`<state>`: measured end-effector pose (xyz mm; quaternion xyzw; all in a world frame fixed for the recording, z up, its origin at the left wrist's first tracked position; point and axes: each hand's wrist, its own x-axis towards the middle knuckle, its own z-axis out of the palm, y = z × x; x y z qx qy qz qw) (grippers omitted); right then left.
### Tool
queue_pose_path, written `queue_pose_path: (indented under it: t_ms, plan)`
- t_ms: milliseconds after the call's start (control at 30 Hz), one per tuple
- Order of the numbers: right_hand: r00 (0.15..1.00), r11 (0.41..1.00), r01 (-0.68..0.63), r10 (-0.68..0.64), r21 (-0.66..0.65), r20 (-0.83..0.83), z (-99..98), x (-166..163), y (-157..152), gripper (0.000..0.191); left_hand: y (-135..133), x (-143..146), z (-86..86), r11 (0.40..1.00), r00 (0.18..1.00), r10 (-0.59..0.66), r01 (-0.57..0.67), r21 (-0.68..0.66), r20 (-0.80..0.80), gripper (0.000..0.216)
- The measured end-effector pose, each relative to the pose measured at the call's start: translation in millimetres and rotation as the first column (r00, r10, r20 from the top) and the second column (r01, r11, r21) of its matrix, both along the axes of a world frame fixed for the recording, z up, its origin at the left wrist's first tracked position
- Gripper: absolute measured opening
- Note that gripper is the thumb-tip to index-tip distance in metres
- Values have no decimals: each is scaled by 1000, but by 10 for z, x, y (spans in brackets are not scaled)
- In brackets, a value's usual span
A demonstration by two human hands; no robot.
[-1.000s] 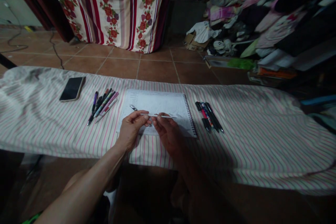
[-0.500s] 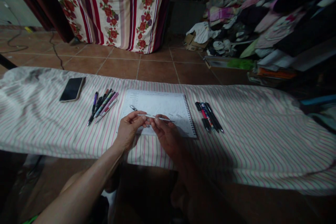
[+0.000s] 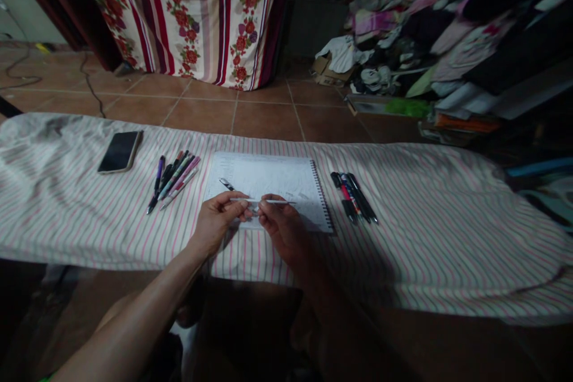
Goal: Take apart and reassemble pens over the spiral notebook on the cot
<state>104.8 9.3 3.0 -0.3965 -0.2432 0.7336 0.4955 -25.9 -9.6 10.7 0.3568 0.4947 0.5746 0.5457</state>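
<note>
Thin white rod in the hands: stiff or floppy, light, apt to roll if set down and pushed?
Probably stiff: the white rod looks straight between left hand and right hand. Likely light, being so slim. Might roll if pushed on the notebook: no clip shows, though its cross-section is unclear.

White rod (image 3: 253,200) in both hands (image 3: 215,219)

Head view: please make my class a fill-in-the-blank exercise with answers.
The left hand and right hand both hold one slender stick, coloured ____.
The white paper notebook has a dark spiral binding along its ____ edge.
A cluster of multicoloured pens lies between that notebook and the black-screened rectangular ____.
Answers: white; right; phone.
</note>
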Motion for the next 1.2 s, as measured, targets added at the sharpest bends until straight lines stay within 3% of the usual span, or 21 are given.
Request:
queue_pose_path:
  t_ms: [200,267,333,367,400,467,500,567,667,800,900,1033,1200]
  plan:
    - [995,994,-101,101,47,7,-37,-13,-30,25,3,-18,-15,995,995,93,-93,25,-16,24]
    - [970,980,-179,163,82,178,-29,2,-58,25,24,-44,-22,991,991,131,-130,35,-13,23]
    - [894,956,-209,101,206,437,13,33,-97,27,36,-55,-17,989,990,142,-142,28,-11,23]
    - [827,921,-222,5,320,562,44,54,-115,27,35,-52,-10,991,991,135,-135,16,-10,24]
    - [746,848,-243,-147,471,649,77,78,-129,25,30,-42,-2,993,993,122,-122,1,-10,24]
    - [553,628,-373,-440,683,707,127,129,-136,17,11,-4,12,997,997,77,-77,-26,-5,25]
    - [479,530,-455,-532,716,698,135,155,-128,15,-1,19,17,998,999,52,-52,-36,1,25]
    - [337,448,-578,-629,682,700,110,202,-97,19,-22,65,21,999,1000,11,-11,-52,8,24]
    - [182,460,-702,-623,544,761,0,258,-54,24,-36,113,19,996,999,-39,38,-78,-9,24]
    - [94,501,-742,-581,446,808,-98,316,-56,18,-29,132,-10,993,996,-79,75,-96,-39,24]
    - [98,527,-722,-563,448,821,-81,354,-69,14,-19,121,-77,989,993,-119,117,-95,-15,21]
    - [159,509,-722,-538,469,828,-50,392,-69,15,-13,101,-169,980,984,-180,180,-87,9,20]
    - [248,507,-677,-526,534,813,-106,397,-70,15,-47,130,-131,974,984,-176,176,-140,10,30]
